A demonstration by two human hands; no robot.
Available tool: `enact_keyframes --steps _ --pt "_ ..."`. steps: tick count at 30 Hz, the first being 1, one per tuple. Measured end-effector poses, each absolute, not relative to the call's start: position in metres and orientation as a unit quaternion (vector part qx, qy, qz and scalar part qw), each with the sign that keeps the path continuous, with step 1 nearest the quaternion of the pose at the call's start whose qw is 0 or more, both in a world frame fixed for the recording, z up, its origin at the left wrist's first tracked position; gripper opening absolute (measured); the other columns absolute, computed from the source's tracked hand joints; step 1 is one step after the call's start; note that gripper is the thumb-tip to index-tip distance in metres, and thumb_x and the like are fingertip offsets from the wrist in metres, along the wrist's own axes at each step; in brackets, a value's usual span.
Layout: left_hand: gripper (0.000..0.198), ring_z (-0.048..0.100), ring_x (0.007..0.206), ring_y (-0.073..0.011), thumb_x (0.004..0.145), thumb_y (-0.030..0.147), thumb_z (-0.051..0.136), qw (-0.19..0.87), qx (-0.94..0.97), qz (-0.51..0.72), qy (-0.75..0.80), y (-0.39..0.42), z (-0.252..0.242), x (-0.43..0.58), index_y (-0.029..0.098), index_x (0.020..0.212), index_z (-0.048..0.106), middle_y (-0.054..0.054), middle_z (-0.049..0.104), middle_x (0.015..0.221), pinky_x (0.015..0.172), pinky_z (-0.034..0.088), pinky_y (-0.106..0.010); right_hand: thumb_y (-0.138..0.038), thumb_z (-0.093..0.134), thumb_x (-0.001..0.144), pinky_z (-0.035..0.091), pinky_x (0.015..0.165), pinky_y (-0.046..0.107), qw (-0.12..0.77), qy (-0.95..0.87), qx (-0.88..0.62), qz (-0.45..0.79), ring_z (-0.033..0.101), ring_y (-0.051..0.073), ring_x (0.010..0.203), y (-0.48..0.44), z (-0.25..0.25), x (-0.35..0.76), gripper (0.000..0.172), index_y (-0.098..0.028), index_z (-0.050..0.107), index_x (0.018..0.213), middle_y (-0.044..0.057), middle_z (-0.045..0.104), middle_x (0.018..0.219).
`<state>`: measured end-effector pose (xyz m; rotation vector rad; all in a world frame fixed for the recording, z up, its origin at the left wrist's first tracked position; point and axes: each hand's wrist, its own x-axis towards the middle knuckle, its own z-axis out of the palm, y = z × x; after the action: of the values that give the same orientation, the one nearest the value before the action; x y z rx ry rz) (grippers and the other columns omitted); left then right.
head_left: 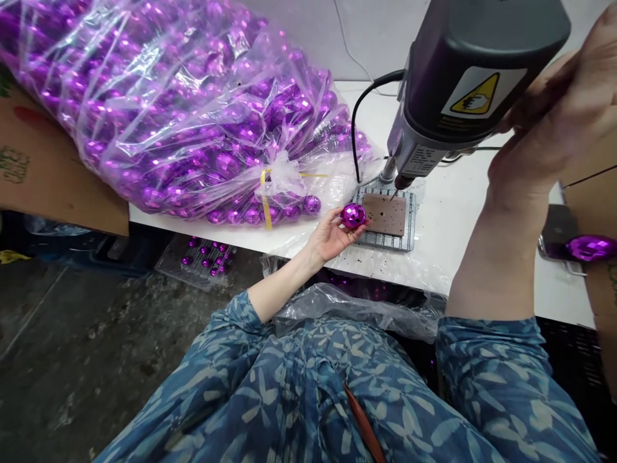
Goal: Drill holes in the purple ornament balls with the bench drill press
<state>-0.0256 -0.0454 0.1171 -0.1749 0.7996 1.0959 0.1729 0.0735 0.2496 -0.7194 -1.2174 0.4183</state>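
Observation:
My left hand (pixel 335 235) has its fingertips closed round a shiny purple faceted ball (pixel 353 216), palm turned up. The ball is at the left edge of the brown plate (pixel 384 215) on the metal base (pixel 409 222) of a small bench drill press (pixel 482 45). A thin bit (pixel 394 195) points down over the plate, which has a dark hole and scattered crumbs. My right hand (pixel 569 109) is raised at the right side of the drill head. Its fingers are partly behind the housing and blurred, so their grip is hidden.
A large clear bag (pixel 193 116) of purple balls, tied with yellow ribbon, fills the table's left side. Cardboard boxes stand left (pixel 58 173) and right (pixel 595 161). Another purple ball (pixel 592 247) is at far right. Plastic sheeting (pixel 357 308) hangs at the table's front edge.

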Motion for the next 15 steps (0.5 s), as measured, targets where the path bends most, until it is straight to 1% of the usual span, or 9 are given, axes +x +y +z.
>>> enact_keyframes --steps 1,3,4,6,8,10,13,15 --pt "0.039 0.084 0.104 -0.0246 0.116 0.029 0.053 0.774 -0.082 0.508 0.368 -0.0455 0.1166 -0.0259 0.009 0.148 0.064 -0.022 0.078 0.124 0.071 0.069 -0.025 -0.045 0.063 0.104 0.023 0.05 0.034 0.751 -0.544 -0.319 0.196 0.03 0.008 0.045 0.0725 0.251 0.1713 0.049 -0.033 0.031 0.068 -0.006 0.026 0.051" --pt "0.036 0.083 0.111 -0.0265 0.114 0.027 0.054 0.774 -0.084 0.511 0.365 -0.0457 0.1152 -0.0264 0.01 0.144 0.066 -0.02 0.077 0.122 0.075 0.071 -0.026 -0.026 0.057 0.108 0.02 0.049 0.032 0.76 -0.531 -0.309 0.212 0.032 0.008 0.042 0.0707 0.2534 0.1691 0.049 -0.031 0.032 0.066 -0.007 0.027 0.049" --pt "0.035 0.083 0.113 -0.0269 0.114 0.027 0.055 0.773 -0.085 0.512 0.366 -0.0456 0.1144 -0.0266 0.012 0.143 0.067 -0.019 0.077 0.121 0.076 0.072 -0.027 -0.02 0.052 0.109 0.02 0.049 0.031 0.759 -0.53 -0.309 0.218 0.033 0.008 0.042 0.0699 0.2544 0.1684 0.049 -0.03 0.032 0.066 -0.007 0.028 0.049" --pt "0.034 0.083 0.113 -0.0266 0.112 0.028 0.058 0.771 -0.087 0.512 0.368 -0.0454 0.1128 -0.0268 0.013 0.141 0.068 -0.017 0.077 0.119 0.079 0.073 -0.029 -0.013 0.046 0.11 0.02 0.049 0.029 0.761 -0.528 -0.307 0.22 0.033 0.007 0.041 0.0683 0.2561 0.1675 0.049 -0.029 0.032 0.066 -0.007 0.028 0.049" --pt "0.035 0.083 0.107 -0.0248 0.113 0.029 0.059 0.772 -0.085 0.508 0.371 -0.0451 0.1118 -0.0263 0.012 0.142 0.068 -0.016 0.078 0.115 0.08 0.073 -0.029 -0.012 0.047 0.109 0.02 0.048 0.028 0.766 -0.522 -0.302 0.222 0.032 0.005 0.041 0.0664 0.2575 0.167 0.048 -0.028 0.032 0.066 -0.008 0.026 0.049" --pt "0.037 0.082 0.097 -0.0216 0.115 0.032 0.057 0.776 -0.075 0.501 0.375 -0.0448 0.1115 -0.0252 0.009 0.142 0.068 -0.015 0.078 0.109 0.077 0.072 -0.027 -0.013 0.052 0.108 0.02 0.048 0.026 0.767 -0.519 -0.3 0.228 0.032 0.004 0.041 0.0644 0.2588 0.1665 0.048 -0.028 0.032 0.067 -0.008 0.025 0.049" --pt "0.039 0.08 0.083 -0.0181 0.118 0.036 0.054 0.78 -0.064 0.494 0.379 -0.0449 0.1118 -0.0222 0.008 0.142 0.068 -0.012 0.077 0.099 0.073 0.07 -0.025 -0.023 0.065 0.103 0.021 0.046 0.026 0.769 -0.518 -0.292 0.236 0.032 0.003 0.04 0.063 0.2597 0.1667 0.049 -0.028 0.032 0.066 -0.009 0.026 0.048" --pt "0.04 0.08 0.081 -0.0177 0.119 0.038 0.054 0.781 -0.065 0.493 0.379 -0.0454 0.1121 -0.0201 0.009 0.144 0.068 -0.011 0.077 0.098 0.073 0.07 -0.025 -0.033 0.072 0.098 0.02 0.044 0.028 0.771 -0.52 -0.279 0.239 0.033 0.004 0.04 0.0637 0.2592 0.1678 0.049 -0.029 0.034 0.067 -0.01 0.028 0.047"
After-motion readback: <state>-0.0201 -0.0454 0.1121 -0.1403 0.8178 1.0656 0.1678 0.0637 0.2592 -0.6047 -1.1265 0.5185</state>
